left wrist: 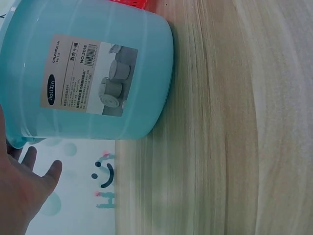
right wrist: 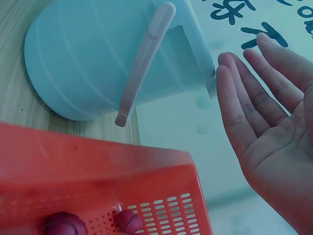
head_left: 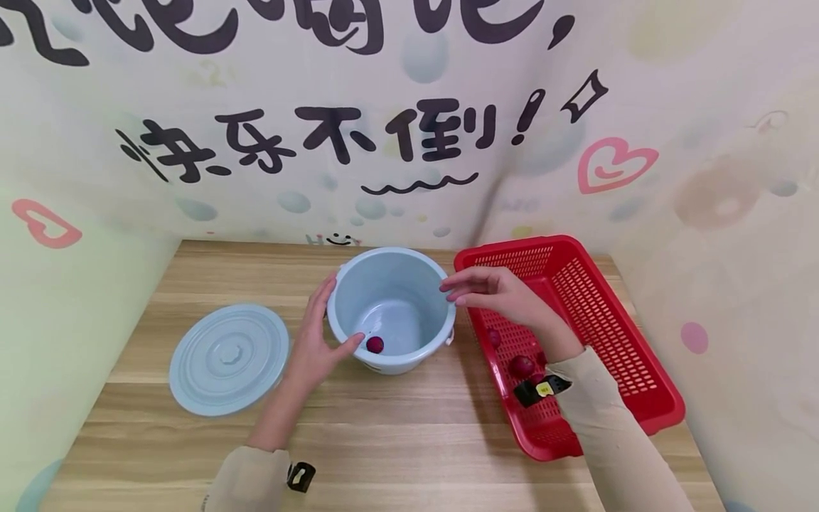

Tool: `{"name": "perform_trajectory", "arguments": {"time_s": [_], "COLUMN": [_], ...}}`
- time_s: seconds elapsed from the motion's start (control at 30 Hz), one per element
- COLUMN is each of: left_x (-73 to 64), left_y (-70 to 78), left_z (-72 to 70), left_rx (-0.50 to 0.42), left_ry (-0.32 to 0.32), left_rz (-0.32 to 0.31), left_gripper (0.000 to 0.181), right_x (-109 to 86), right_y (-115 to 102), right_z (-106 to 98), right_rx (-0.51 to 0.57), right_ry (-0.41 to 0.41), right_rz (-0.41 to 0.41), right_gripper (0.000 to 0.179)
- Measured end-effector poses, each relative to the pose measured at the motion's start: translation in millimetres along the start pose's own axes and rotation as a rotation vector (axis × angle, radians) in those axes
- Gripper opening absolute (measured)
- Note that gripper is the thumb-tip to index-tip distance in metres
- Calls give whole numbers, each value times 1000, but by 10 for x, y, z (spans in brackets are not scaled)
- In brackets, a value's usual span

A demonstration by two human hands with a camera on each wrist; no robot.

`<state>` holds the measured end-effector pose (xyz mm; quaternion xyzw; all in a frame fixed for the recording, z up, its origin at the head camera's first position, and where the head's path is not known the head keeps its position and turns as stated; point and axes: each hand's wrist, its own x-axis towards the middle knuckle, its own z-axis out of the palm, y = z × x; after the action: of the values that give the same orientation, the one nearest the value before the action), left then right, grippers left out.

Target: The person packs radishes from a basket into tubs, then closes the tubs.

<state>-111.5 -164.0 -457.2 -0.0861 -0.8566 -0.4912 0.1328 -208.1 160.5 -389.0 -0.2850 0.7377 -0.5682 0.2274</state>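
Observation:
A light blue bucket [head_left: 390, 359] stands upright on the wooden table, with one small, round, dark red item [head_left: 375, 345] inside it. My left hand [head_left: 315, 348] is at the bucket's left side, fingers along the outside and thumb at the front rim. In the left wrist view, the fingers of this hand [left wrist: 27, 181] are spread near the lug under the rim. At the opposite rim, my right hand [head_left: 495, 290] has its fingers stretched toward the bucket and holds nothing. The right wrist view shows its palm [right wrist: 274, 147] with the fingertips close to the rim.
A red perforated basket [head_left: 601, 320] stands to the right of the bucket, under my right forearm. Several round dark red items [head_left: 521, 366] lie in it. The bucket's blue lid [head_left: 230, 359] lies flat at the left. A printed wall [head_left: 409, 213] borders the table's back.

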Motion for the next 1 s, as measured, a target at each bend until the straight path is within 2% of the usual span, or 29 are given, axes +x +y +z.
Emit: {"name": "perform_trajectory", "arguments": {"time_s": [0.37, 0.6, 1.0], "left_x": [-1, -3, -5], "left_y": [-5, 1, 3], "left_z": [-4, -7, -12], "left_rx": [-20, -27, -30], "left_ry": [-4, -16, -32], "left_rz": [-5, -16, -38], "left_gripper": [98, 98, 97], "right_x": [-66, -144, -259], "right_y": [47, 63, 281], "right_z": [-100, -173, -313], "right_rx": [-24, -14, -13], "right_ry": [39, 86, 121], "right_rz": [-19, 10, 25], "right_gripper": [37, 38, 38]}}
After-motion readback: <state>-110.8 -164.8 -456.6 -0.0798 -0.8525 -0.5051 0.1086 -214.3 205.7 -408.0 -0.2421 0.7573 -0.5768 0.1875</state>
